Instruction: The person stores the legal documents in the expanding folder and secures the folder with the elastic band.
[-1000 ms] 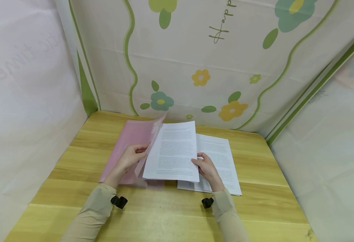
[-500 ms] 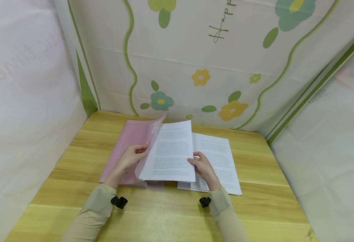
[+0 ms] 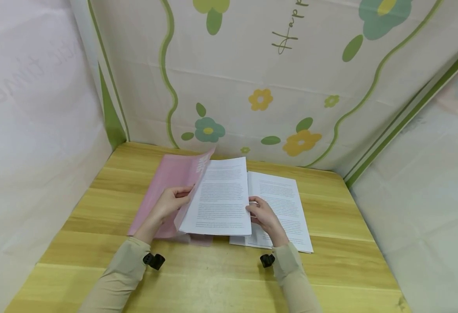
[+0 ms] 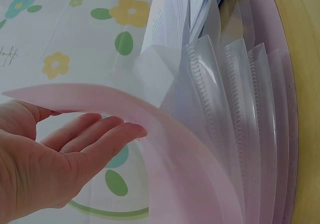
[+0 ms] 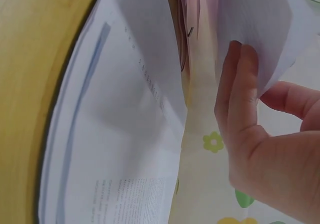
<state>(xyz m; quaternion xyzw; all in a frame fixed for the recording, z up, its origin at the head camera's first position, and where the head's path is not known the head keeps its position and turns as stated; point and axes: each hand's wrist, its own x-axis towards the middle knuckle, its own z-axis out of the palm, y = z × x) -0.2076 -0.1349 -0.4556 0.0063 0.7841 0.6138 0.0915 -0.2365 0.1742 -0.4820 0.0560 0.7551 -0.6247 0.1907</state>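
Observation:
My left hand pinches the raised cover of a pink folder between thumb and fingers. Inside the folder, several clear plastic pockets fan out in the left wrist view. My right hand pinches the right edge of some printed sheets, thumb on the near face and fingers behind. Their left edge runs in behind the lifted pink cover, where it is hidden in the head view. Below my right hand lies a second stack of printed paper, partly covered by the held sheets.
The wooden table carries everything. A flower-printed fabric wall rises behind its far edge, and pale fabric walls stand at both sides. A small black camera is worn on each wrist.
My right hand has brought the printed sheets a little to the left, closer in under the pink cover, mostly in the first half second. The left hand keeps its place on the cover.

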